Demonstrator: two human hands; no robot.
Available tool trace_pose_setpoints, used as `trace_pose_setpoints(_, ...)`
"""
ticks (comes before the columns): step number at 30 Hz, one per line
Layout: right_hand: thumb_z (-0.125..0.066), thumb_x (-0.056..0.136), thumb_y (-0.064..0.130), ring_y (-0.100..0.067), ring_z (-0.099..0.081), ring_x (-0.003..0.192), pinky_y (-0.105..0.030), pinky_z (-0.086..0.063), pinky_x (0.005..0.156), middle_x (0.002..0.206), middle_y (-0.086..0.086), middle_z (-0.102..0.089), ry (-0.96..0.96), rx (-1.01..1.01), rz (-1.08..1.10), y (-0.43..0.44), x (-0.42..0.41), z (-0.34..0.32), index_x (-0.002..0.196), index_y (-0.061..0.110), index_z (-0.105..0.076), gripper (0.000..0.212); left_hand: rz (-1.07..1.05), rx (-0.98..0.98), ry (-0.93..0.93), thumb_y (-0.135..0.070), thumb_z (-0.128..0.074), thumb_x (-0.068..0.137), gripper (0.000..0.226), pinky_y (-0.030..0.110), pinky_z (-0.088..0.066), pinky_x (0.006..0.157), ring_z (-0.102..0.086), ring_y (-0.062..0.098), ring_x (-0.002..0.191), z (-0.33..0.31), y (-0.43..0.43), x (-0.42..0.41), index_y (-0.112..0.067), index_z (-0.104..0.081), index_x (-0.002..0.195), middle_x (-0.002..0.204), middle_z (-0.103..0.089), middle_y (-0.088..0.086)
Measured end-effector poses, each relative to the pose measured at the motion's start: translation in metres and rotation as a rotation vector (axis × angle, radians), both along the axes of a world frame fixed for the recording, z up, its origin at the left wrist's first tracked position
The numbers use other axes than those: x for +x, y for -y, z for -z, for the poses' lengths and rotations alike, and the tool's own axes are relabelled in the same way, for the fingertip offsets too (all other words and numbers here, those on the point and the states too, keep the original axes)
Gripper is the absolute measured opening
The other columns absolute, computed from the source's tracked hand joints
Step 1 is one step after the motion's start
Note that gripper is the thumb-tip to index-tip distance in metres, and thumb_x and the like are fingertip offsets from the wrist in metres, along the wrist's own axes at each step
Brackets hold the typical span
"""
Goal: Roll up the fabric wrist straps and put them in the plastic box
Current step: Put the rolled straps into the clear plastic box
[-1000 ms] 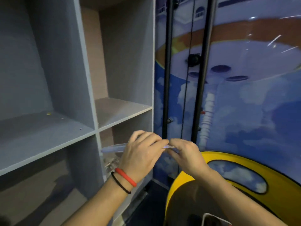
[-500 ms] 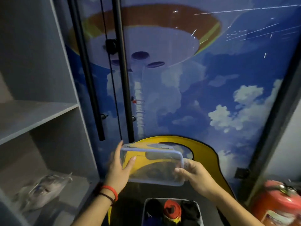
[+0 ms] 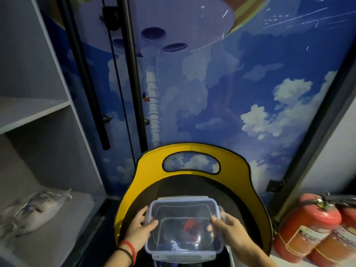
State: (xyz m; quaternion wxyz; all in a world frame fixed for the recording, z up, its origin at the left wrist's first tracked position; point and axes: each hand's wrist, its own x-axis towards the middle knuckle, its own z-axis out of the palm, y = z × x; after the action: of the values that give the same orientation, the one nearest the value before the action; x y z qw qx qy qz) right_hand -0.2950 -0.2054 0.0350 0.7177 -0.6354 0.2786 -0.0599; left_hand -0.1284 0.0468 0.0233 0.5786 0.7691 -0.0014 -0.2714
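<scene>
— What is the room like?
— Grey shelving (image 3: 38, 112) stands at the left, with a plastic bag (image 3: 34, 207) on its lowest shelf. A blue sky mural (image 3: 231, 93) is behind, and red fire extinguishers (image 3: 308, 228) are on the right.
— And the hands?
— Both hold a clear plastic lid (image 3: 183, 214) in front of a yellow-rimmed black panel (image 3: 146, 170). The left hand (image 3: 139, 226) grips its left edge, thumb on top. The right hand (image 3: 228, 228) has its fingers curled round the right edge.
— The straps?
— A red strap (image 3: 189, 225) shows blurred through the lid, inside the plastic box (image 3: 229, 253) beneath.
</scene>
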Motion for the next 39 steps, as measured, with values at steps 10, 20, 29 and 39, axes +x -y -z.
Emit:
trace_pose_setpoints(10, -0.06, 0.1, 0.038, -0.023, -0.064, 0.052, -0.034, -0.05, 0.049, 0.068, -0.011, -0.069, -0.208, -0.244, 0.282, 0.003, -0.003, 0.022, 0.095, 0.001, -0.06, 0.037, -0.077, -0.063, -0.049, -0.003, -0.072, 0.089, 0.049, 0.037, -0.059, 0.074, -0.072, 0.027, 0.088, 0.036, 0.017, -0.025, -0.012, -0.058, 0.134, 0.105, -0.073, 0.009)
trace_pose_setpoints(20, -0.06, 0.095, 0.048, -0.027, -0.068, 0.082, -0.047, -0.057, 0.082, 0.08, -0.008, -0.071, -0.375, -0.35, 0.325, 0.013, -0.013, 0.063, 0.082, 0.009, -0.067, 0.042, -0.029, -0.09, 0.063, -0.001, -0.078, 0.082, 0.054, 0.025, -0.054, 0.076, -0.068, 0.017, 0.103, 0.039, 0.009, -0.042, -0.026, -0.059, 0.127, 0.116, -0.069, 0.002)
trace_pose_setpoints(29, -0.051, 0.103, 0.037, -0.018, -0.066, 0.091, -0.046, -0.058, 0.088, 0.099, 0.0, -0.067, -0.233, -0.487, 0.284, 0.0, -0.019, 0.073, 0.098, 0.028, -0.053, 0.01, -0.023, -0.106, 0.113, -0.003, -0.075, 0.086, 0.06, 0.023, -0.047, 0.089, -0.057, 0.008, 0.115, 0.048, -0.003, -0.057, -0.03, -0.053, 0.136, 0.131, -0.058, -0.007)
trace_pose_setpoints(39, -0.047, 0.105, 0.037, -0.02, -0.061, 0.105, -0.044, -0.054, 0.094, 0.117, -0.002, -0.059, -0.209, -0.594, 0.27, -0.005, -0.006, 0.068, 0.118, 0.027, -0.055, 0.018, -0.14, -0.174, 0.004, -0.007, -0.071, 0.091, 0.054, 0.04, -0.051, 0.102, -0.063, 0.012, 0.113, 0.061, 0.002, -0.057, -0.039, -0.058, 0.132, 0.121, -0.066, -0.012)
